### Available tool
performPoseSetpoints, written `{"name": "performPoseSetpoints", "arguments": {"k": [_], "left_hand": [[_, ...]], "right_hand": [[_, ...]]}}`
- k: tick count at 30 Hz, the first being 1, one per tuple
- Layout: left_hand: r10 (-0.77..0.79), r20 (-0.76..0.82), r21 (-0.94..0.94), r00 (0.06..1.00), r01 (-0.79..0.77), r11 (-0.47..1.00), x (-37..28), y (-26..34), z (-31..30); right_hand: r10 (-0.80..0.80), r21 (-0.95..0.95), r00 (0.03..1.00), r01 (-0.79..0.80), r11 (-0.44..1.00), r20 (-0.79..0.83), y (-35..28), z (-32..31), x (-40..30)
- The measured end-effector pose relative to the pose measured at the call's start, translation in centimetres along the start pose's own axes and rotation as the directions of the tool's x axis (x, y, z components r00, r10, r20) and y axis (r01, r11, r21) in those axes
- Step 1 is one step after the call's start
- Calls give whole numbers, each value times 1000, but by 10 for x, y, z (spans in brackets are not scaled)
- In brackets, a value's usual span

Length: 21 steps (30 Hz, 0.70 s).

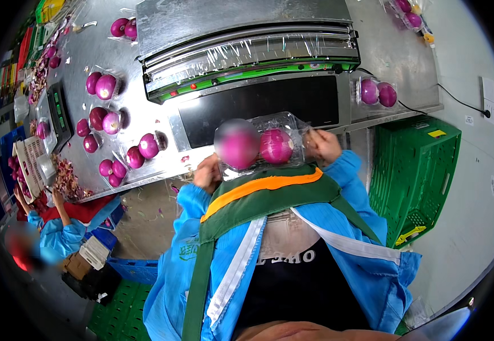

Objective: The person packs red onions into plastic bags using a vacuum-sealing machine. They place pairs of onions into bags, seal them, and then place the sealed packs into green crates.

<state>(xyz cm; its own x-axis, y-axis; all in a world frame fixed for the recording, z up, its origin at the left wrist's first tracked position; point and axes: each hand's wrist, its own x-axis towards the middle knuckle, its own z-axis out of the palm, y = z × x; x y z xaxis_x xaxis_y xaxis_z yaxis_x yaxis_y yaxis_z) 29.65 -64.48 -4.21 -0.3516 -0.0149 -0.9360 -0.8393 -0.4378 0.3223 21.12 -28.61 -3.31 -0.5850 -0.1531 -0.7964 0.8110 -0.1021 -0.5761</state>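
Close to my chest, a clear plastic tray holds two red onions side by side; part of it is blurred. My left hand grips its left end, and my right hand pinches clear film at its right end. Just beyond the tray is the black plate of a film wrapping machine, with clear film across its rollers. Another tray with two red onions sits right of the machine. More onions in clear trays stand on the metal table to the left.
A digital scale and a white basket of onions stand at the left, near onion skins. A co-worker in blue sleeves is at the lower left. Green plastic crates stand at the right, beside a wall with a plugged-in cable.
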Motion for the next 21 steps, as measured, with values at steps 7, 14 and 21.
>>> {"name": "performPoseSetpoints", "arguments": {"k": [7,14,21], "left_hand": [[287,241,376,927,-362,853,56,28,104],[299,359,399,884,-435,807,63,21,123],[353,662,-242,661,-257,936,-111,56,110]], "right_hand": [[-187,-539,933,333,773,308,48,-7,24],[-268,-799,764,600,-40,587,76,-39,29],[-122,218,618,-83,972,777,-17,49,-15]]}}
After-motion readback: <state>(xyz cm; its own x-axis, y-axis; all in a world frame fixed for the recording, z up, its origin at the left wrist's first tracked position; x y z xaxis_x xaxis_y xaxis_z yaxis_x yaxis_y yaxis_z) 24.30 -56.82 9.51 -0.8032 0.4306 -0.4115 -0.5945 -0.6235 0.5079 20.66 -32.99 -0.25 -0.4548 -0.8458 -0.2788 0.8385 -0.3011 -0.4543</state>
